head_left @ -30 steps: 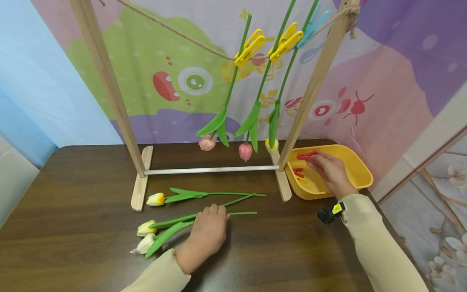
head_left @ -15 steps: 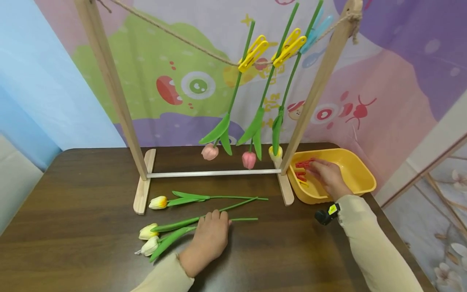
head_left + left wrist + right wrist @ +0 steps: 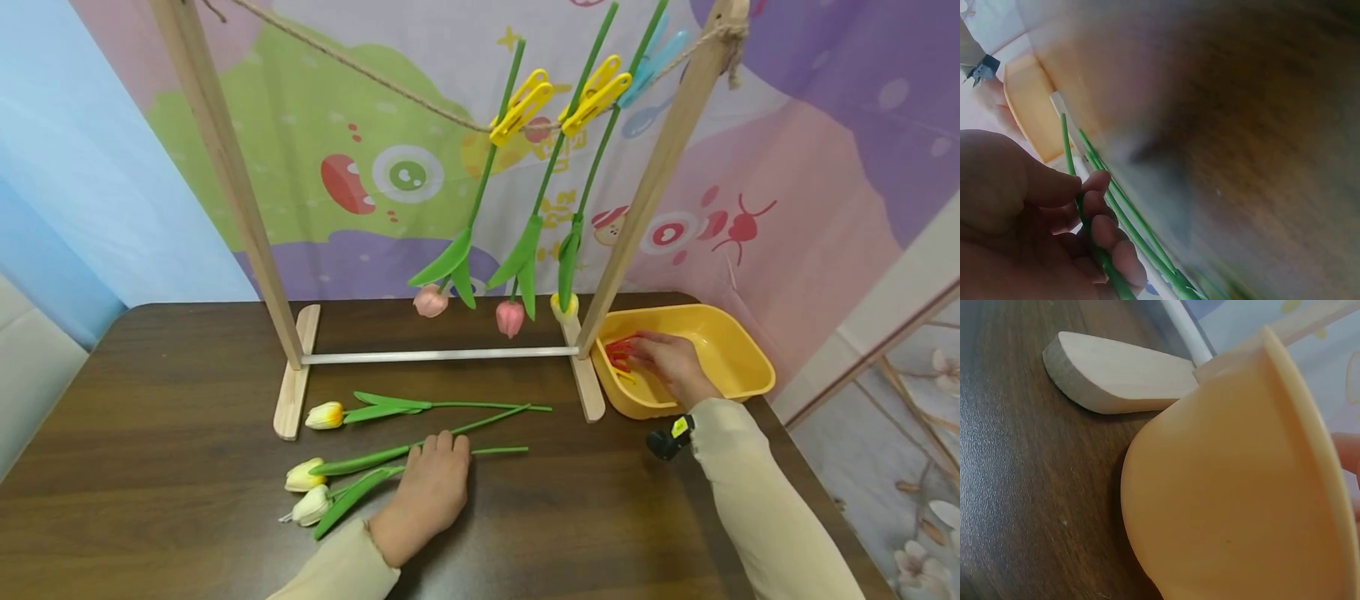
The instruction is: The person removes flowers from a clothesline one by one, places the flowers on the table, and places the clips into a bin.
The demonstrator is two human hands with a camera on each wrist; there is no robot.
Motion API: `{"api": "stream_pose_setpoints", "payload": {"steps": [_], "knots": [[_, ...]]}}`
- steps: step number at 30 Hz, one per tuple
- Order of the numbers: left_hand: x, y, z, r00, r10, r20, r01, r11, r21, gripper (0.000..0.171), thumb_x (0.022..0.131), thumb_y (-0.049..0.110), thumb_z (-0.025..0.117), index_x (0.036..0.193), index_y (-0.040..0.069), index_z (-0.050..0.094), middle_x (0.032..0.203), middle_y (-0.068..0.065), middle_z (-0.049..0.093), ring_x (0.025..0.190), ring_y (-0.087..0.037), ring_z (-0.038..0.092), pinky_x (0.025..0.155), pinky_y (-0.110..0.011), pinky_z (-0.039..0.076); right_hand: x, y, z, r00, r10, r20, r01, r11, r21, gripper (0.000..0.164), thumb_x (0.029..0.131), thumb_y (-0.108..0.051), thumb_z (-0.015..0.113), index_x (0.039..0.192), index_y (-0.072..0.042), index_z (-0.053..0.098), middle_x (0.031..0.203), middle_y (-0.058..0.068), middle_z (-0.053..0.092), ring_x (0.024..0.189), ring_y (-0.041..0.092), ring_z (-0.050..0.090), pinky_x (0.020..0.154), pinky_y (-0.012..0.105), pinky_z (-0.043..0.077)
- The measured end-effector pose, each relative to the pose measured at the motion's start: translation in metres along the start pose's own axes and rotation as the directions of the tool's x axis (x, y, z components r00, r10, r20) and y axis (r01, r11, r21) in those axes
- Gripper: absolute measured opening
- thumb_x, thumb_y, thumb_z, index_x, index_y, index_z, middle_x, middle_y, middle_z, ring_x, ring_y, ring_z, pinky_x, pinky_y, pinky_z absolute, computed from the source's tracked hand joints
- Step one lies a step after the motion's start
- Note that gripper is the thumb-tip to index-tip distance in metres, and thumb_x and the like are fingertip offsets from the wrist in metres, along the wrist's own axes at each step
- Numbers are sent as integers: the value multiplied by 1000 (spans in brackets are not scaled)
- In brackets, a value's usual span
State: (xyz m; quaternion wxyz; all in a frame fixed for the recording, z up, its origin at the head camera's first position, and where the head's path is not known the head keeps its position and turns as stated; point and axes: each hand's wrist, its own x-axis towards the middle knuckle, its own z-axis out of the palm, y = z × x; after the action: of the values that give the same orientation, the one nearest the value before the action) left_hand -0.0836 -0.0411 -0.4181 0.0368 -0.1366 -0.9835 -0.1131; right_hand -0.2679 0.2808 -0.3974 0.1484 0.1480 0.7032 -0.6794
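Observation:
My left hand grips the green stem of a white artificial tulip low over the table; the left wrist view shows thumb and curled fingers around that stem. Just beyond lie a pale yellow tulip and a yellow-orange tulip, their stems pointing right. Inside the yellow basin, my right hand pinches a red clothespin among other clothespins at the basin's left end. In the right wrist view the basin wall hides most of that hand.
A wooden frame with a white crossbar stands behind the tulips. Its rope carries three tulips hanging head down, clipped by yellow clothespins and a light blue clothespin. The basin sits against the frame's right foot.
My right hand has lowered the red clothespin toward the other clothespins in the basin. The left hand keeps its grip on the white tulip, nearly still. The head view has shifted slightly.

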Motion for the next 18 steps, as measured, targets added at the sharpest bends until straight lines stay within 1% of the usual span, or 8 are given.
{"api": "stream_pose_setpoints", "payload": {"steps": [3, 6, 8, 12, 15, 18], "knots": [[0, 0, 1, 1000, -2, 14, 1, 1000, 14, 14, 80, 2, 59, 83, 6, 46, 81, -10, 48, 75, -27, 50, 59, -36, 36, 3, 2, 0, 1000, 5, 2, -5, 999, -36, 57, 93, -6, 52, 143, 8, 27, 78, -9, 61, 71, 2, 65, 81, 21, 52], [0, 0, 1, 1000, -8, 29, 7, 1000, 24, 17, 77, 1, 62, 84, 6, 47, 83, -10, 48, 77, -27, 50, 60, -37, 37, 6, 3, 1, 1000, 2, 3, -2, 997, -80, 56, 93, -4, 52, 142, 8, 28, 80, -8, 61, 71, 1, 65, 82, 22, 51], [0, 0, 1, 999, -12, 44, 10, 1000, 28, 18, 77, 2, 63, 85, 6, 47, 85, -11, 49, 79, -27, 50, 61, -37, 37, 7, 4, 1, 1000, 1, 1, -1, 994, -106, 56, 93, -3, 51, 142, 9, 27, 85, -5, 60, 72, 1, 64, 83, 23, 50], [0, -1, 1, 998, -15, 67, 12, 999, 41, 19, 76, 3, 65, 88, 6, 49, 89, -11, 49, 81, -28, 51, 63, -39, 39, 9, 5, 2, 1000, 4, -23, -8, 982, -186, 53, 94, -3, 50, 141, 11, 28, 93, 2, 60, 71, -1, 62, 81, 21, 51], [0, -1, 0, 997, -16, 73, 12, 999, 48, 20, 76, 4, 65, 88, 6, 50, 90, -11, 50, 82, -28, 51, 64, -39, 39, 11, 6, 2, 999, 1, -40, -11, 971, -240, 50, 95, -4, 49, 139, 13, 31, 95, 4, 61, 70, -2, 61, 76, 18, 53], [0, -1, -1, 997, -16, 75, 13, 999, 50, 19, 76, 4, 65, 89, 6, 51, 91, -11, 50, 83, -28, 51, 66, -40, 40, 13, 7, 2, 999, 2, -51, -16, 963, -268, 49, 95, -4, 48, 138, 13, 32, 96, 6, 61, 69, -2, 60, 74, 17, 53]]}}
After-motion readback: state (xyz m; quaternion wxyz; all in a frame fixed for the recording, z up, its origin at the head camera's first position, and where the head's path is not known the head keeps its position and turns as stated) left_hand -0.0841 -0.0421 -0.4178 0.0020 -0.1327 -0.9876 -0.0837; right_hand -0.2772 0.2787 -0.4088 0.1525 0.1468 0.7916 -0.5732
